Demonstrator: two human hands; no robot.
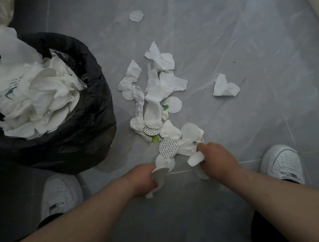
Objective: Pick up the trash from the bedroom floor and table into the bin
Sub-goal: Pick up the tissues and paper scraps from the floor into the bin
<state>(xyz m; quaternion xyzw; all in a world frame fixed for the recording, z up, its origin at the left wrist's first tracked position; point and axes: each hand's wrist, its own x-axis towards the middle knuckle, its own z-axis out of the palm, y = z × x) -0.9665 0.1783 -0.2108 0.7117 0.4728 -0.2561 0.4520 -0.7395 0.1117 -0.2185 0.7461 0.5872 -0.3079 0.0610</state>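
Right now, my 2 hands are low over the grey stone-patterned tile floor point(234, 33), at the near end of a scattered heap of crumpled white tissues and round paper discs point(156, 98). My left hand point(142, 180) is clenched round a small bunch of white paper pieces point(160, 175), fingers curled under them. My right hand point(217, 160) pinches 1 folded white scrap point(196, 158) between thumb and fingers, just beside the heap's nearest edge.

I can count 3 round discs with grey printed lines: 1 printed disc by my hands point(168, 147), 1 half-buried printed disc point(152, 131) a little farther in, and 1 lone printed disc point(136, 16) lying well apart at the far side. At least 2 plain white discs point(173, 104) show at the heap's edges, and 1 bright green scrap point(154, 139) peeks out. 1 separate crumpled white tissue point(225, 86) sits alone to the right.

To my left stands 1 round bin lined with a black plastic bag point(78, 137), heaped above its rim with white tissue and paper point(33, 98). My 2 white sneakers, the left sneaker point(61, 194) and the right sneaker point(280, 161), flank my arms.
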